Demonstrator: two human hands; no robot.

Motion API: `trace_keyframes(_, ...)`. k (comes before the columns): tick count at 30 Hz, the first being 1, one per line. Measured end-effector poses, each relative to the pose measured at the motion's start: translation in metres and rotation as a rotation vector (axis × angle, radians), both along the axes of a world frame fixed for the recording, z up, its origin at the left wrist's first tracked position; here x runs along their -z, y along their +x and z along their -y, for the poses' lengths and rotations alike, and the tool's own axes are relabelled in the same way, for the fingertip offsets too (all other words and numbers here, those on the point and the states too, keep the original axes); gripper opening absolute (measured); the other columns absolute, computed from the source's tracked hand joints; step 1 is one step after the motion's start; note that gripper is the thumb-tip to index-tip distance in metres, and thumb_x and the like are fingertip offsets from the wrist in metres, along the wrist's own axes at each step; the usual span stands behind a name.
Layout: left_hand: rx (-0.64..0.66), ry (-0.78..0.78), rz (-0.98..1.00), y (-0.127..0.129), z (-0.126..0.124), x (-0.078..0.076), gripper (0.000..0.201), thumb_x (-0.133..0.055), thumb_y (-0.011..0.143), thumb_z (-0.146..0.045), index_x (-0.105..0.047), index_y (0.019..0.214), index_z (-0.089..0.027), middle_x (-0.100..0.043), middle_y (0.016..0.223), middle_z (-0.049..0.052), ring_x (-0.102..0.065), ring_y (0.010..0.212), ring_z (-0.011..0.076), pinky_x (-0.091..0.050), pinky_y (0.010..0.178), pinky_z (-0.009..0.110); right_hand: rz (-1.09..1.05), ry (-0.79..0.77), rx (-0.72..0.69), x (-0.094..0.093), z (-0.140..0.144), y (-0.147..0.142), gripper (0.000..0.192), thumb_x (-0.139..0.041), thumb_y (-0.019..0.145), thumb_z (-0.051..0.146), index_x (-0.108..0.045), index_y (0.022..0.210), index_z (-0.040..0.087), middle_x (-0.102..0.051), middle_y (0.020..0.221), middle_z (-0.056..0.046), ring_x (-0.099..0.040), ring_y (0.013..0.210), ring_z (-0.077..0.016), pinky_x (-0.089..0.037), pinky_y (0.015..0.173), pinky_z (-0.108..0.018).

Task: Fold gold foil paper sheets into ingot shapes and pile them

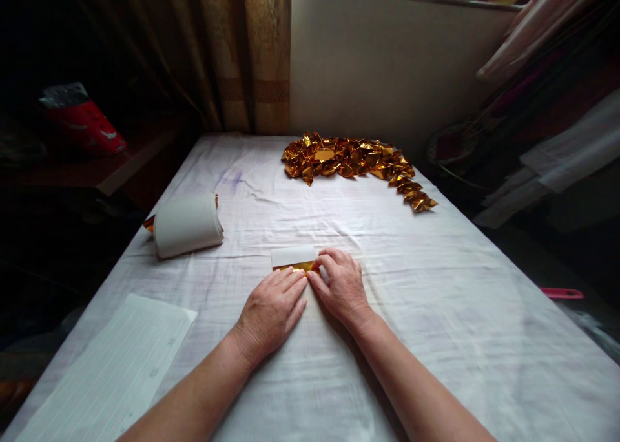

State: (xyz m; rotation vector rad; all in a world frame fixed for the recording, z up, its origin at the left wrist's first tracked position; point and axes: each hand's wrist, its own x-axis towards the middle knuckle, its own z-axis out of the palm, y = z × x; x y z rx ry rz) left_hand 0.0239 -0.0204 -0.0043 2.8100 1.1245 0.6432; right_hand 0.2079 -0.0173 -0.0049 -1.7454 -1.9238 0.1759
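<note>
White-clothed table (436,338) at mid-frame: left hand (271,309) lies flat, fingers together, on a gold-and-white paper sheet (293,258); right hand (341,287) curls beside it, pinching the sheet's edge.

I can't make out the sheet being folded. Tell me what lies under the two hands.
Under the left hand and right hand lies a small paper with a white flap and a gold strip, on the white cloth. The rest of it is covered by the fingers.

white-clothed table (436,313) | gold folded pieces (353,161) | paper stack (186,225) | lined sheet (116,371) | gold-backed paper (293,260)
</note>
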Motion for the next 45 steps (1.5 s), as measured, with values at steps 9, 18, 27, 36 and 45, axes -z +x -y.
trace_keyframes(9, 0.037, -0.001, 0.013, -0.006, -0.004, 0.0, 0.034, -0.048, 0.094, -0.025, -0.061, 0.124, -0.016, -0.065, 0.128, 0.009, -0.059, 0.12, 0.0231, -0.047, 0.106, 0.042, -0.062, 0.01, -0.031, 0.0, 0.001, 0.003, 0.01, -0.057, 0.09, 0.024, -0.066, 0.091, 0.025, -0.066, 0.111, -0.005, -0.056, 0.105, -0.0222, -0.038, 0.087, -0.036)
trace_keyframes(18, 0.017, 0.019, 0.014, -0.037, 0.0, -0.001, 0.033, -0.046, 0.095, -0.025, -0.063, 0.123, -0.019, -0.066, 0.128, 0.008, -0.059, 0.122, 0.0218, -0.048, 0.106, 0.041, -0.051, -0.01, -0.035, -0.001, 0.002, 0.004, 0.011, -0.056, 0.09, 0.025, -0.067, 0.093, 0.025, -0.065, 0.114, -0.005, -0.055, 0.109, -0.0215, -0.038, 0.088, -0.036)
trace_keyframes(27, -0.021, 0.035, 0.011, -0.054, 0.003, 0.002, 0.033, -0.047, 0.095, -0.025, -0.064, 0.122, -0.017, -0.066, 0.128, 0.008, -0.058, 0.122, 0.0226, -0.049, 0.104, 0.041, -0.049, -0.005, -0.032, -0.001, 0.002, 0.003, 0.013, -0.054, 0.091, 0.025, -0.067, 0.094, 0.024, -0.065, 0.115, -0.006, -0.055, 0.109, -0.0224, -0.039, 0.088, -0.037)
trace_keyframes(36, -0.044, 0.042, 0.051, -0.051, 0.004, 0.006, 0.032, -0.046, 0.095, -0.025, -0.065, 0.12, -0.018, -0.067, 0.125, 0.008, -0.059, 0.12, 0.0228, -0.049, 0.104, 0.043, 0.08, 0.245, -0.158, -0.007, 0.013, -0.002, 0.034, -0.043, 0.095, 0.021, -0.062, 0.123, 0.019, -0.061, 0.132, -0.009, -0.049, 0.127, -0.0224, -0.034, 0.106, -0.04)
trace_keyframes(45, -0.045, 0.044, 0.041, -0.05, 0.004, 0.006, 0.034, -0.045, 0.095, -0.025, -0.063, 0.123, -0.018, -0.068, 0.124, 0.008, -0.059, 0.119, 0.0233, -0.048, 0.103, 0.043, 0.265, -0.161, -0.449, -0.009, 0.02, -0.021, 0.057, -0.041, 0.098, 0.045, -0.037, 0.148, 0.018, -0.035, 0.154, -0.009, -0.03, 0.144, -0.0244, -0.019, 0.119, -0.05)
